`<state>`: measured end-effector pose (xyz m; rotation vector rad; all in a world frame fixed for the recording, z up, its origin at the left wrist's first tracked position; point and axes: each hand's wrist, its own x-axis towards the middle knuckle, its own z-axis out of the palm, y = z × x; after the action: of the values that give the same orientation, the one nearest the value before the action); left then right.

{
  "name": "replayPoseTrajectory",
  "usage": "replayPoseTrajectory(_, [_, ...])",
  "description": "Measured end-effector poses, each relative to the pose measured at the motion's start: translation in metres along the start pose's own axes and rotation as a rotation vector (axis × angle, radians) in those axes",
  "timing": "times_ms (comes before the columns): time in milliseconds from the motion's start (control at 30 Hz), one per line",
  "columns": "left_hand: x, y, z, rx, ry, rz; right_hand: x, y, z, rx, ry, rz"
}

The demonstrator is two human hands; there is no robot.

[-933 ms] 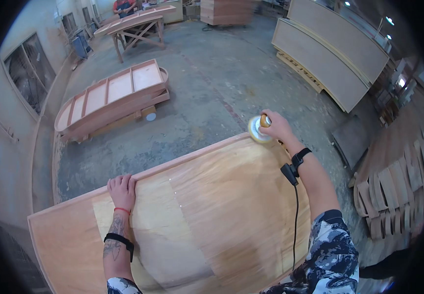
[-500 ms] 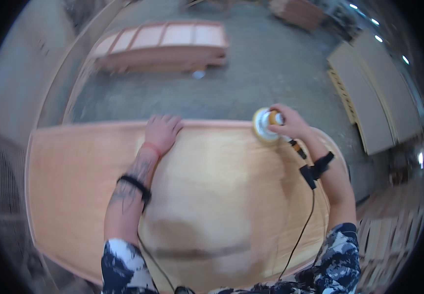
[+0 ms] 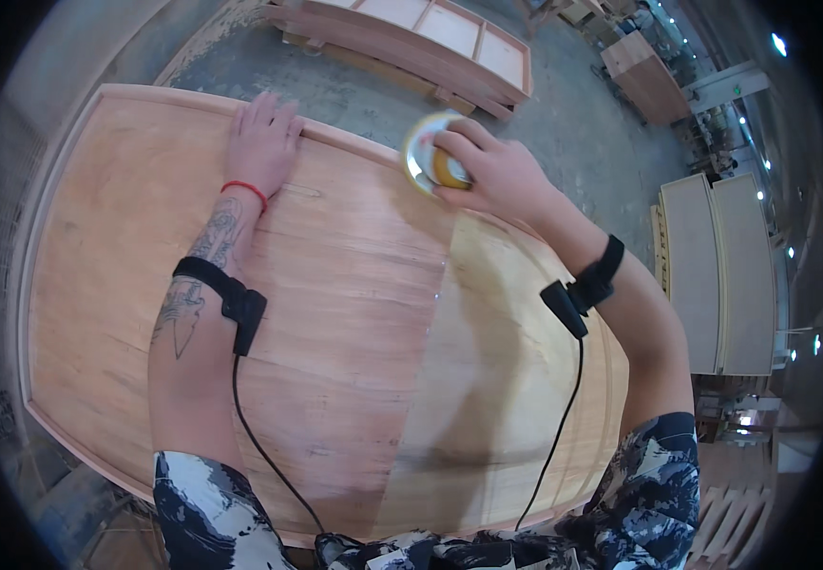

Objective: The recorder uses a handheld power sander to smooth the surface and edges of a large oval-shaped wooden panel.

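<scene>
A large wooden panel [image 3: 335,266] with a raised rim lies in front of me, pale on its right part and pinker on its left. My left hand [image 3: 264,142] rests on the far rim with its fingers stretched out over the edge. My right hand [image 3: 497,171] is wrapped round the yellow-orange body of a round power sander [image 3: 419,157]. The sander's disc is tilted up against the far rim, to the right of my left hand. My right fingers partly cover the tool, and its hose is hidden behind the hand.
Beyond the panel, a framed wooden piece with compartments [image 3: 430,47] sits low over the grey floor [image 3: 564,142]. Large flat boards [image 3: 720,275] stand at the right, with a wooden box [image 3: 644,76] farther back. Thin black cables [image 3: 264,446] run from the straps on my forearms.
The view has shifted and tilted. My right hand has carried the sander leftward along the far rim. My left hand, still on that rim, sits nearer the panel's left corner.
</scene>
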<state>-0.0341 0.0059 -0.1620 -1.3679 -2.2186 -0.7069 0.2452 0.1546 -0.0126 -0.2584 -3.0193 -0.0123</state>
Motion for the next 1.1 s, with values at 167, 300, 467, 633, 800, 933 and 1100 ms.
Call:
replayPoseTrajectory(167, [-0.004,0.027,0.009,-0.146,0.055,-0.045,0.027,-0.023,0.005,-0.385,0.088,-0.298])
replayPoseTrajectory(300, [-0.001,0.021,-0.005,-0.149,0.048,-0.029,0.002,-0.021,-0.003,-0.443,0.068,-0.258])
replayPoseTrajectory(467, [-0.003,-0.015,0.004,-0.244,0.048,0.023,-0.079,0.022,-0.001,-0.415,0.121,-0.167])
replayPoseTrajectory(633, [-0.006,-0.066,-0.004,-0.202,0.012,0.074,-0.162,0.066,0.003,-0.310,0.168,0.021])
replayPoseTrajectory(800, [-0.006,-0.106,-0.024,-0.106,-0.076,0.017,-0.242,0.095,-0.001,-0.069,0.129,0.446])
replayPoseTrajectory(933, [-0.012,-0.119,-0.027,-0.103,-0.071,0.053,-0.298,0.126,0.010,-0.010,0.275,0.504])
replayPoseTrajectory(1100, [-0.012,-0.105,-0.016,-0.195,-0.069,0.024,-0.255,0.102,-0.008,0.002,0.199,0.459])
